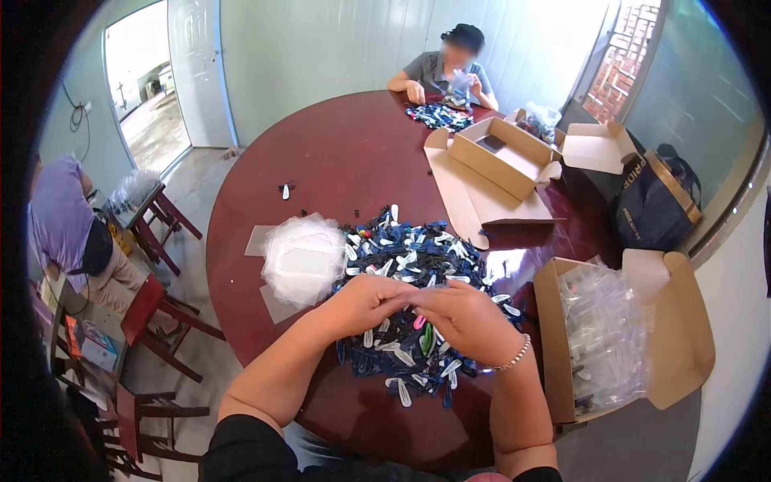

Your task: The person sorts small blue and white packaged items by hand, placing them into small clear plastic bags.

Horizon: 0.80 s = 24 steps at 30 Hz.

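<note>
My left hand (365, 304) and my right hand (462, 315) meet above a large pile of hair clips (401, 353) on the round dark red table. The fingers of both hands are closed together at the fingertips, and what they hold, if anything, is too small to make out. Most clips are dark blue, black or white; a green clip (427, 339) and a pink one lie just under my right hand. Left of the pile is a stack of clear plastic bags (303, 261), spread in a rough circle.
Across the table (321, 153), a person (450, 68) holds a clear bag beside a smaller clip pile (439, 117). Open cardboard boxes (502, 157) stand at back right; another box (556, 345) holds filled bags. A second person (68, 217) and stools are at left.
</note>
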{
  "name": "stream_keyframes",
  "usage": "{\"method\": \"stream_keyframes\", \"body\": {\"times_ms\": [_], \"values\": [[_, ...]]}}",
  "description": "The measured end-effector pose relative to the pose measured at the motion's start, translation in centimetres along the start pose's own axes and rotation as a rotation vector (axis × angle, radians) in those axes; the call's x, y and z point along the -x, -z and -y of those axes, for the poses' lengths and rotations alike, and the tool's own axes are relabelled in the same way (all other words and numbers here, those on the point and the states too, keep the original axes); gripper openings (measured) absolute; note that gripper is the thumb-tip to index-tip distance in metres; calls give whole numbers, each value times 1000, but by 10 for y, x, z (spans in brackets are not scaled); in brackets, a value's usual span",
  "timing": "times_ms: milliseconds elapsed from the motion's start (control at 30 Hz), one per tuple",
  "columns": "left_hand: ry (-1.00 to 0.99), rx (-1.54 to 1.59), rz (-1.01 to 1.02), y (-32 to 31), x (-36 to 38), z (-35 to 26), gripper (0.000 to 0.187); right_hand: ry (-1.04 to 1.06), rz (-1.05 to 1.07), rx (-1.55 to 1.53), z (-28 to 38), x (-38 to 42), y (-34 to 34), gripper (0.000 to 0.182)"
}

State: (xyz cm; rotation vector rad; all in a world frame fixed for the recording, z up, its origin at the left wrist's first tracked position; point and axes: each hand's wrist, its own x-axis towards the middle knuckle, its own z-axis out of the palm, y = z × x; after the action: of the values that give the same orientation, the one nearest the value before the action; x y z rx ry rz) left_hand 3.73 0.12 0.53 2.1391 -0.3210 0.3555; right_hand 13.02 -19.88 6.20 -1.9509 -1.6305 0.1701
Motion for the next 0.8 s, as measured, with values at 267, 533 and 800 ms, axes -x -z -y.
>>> {"method": "stream_keyframes", "body": {"times_ms": [267, 533, 800], "values": [[-67, -295, -273, -8, 5, 13, 46, -9, -39, 115, 4, 0, -7, 26], [-169, -350, -168, -5, 7, 2, 48, 45, 5, 160, 29, -19, -35, 22], [-120, -347, -174, -3, 8, 1, 28, 156, -57, 201, 19, -18, -48, 21]]}}
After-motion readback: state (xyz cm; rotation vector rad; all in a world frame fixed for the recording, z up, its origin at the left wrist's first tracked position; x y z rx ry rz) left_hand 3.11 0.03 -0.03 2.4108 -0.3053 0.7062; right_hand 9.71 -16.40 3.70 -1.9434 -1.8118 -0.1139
